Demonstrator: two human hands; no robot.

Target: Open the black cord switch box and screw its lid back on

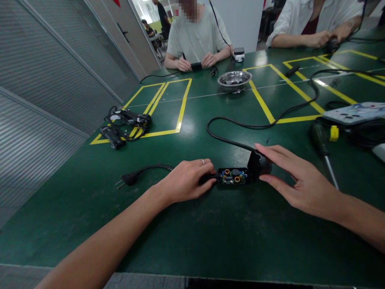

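A small black power adapter (234, 176) lies open on the green table (210, 233), its circuit board with orange and blue parts showing. My left hand (188, 180) rests on the table and pinches the adapter's left end, where a black cord runs to a two-pin plug (128, 179). My right hand (293, 176) has its fingers stretched out and touches the black lid (257, 163), which stands tilted at the adapter's right end. A second black cable (237, 125) leaves that end and loops away across the table.
A screwdriver with a black handle (321, 144) lies to the right, beside a white power strip (356, 113). A steel bowl (234, 79) stands at the back middle. Black adapters and cords (126, 124) are piled at the left. Two other people sit across the table.
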